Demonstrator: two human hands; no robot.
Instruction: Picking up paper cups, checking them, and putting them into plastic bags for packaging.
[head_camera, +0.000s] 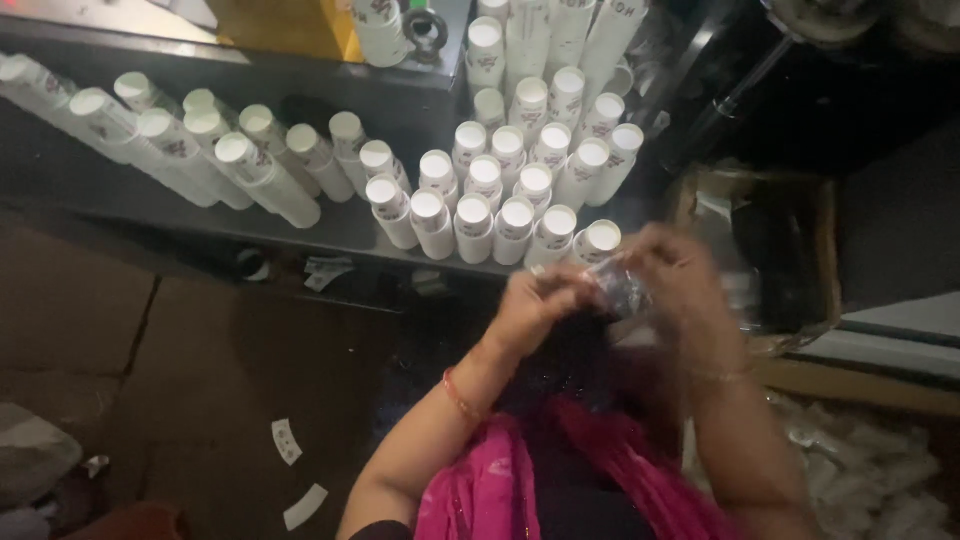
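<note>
White capped tubes (470, 190) crowded the dark shelf (340, 235) across the upper frame, while the left hand (535, 305) and right hand (670, 275) pinched a blurred, unidentifiable clear wrapper (618, 287) at centre right.

1. This looks like a small packing workshop, dim and cluttered.
2. A dark shelf (300, 225) carries many stacks of white paper cups (497, 190), standing and leaning in rows from far left to centre.
3. At the right sits an open cardboard box (760, 250).
4. Paper scraps (287, 441) lie on the brown floor (180, 370) at the near left.
</note>
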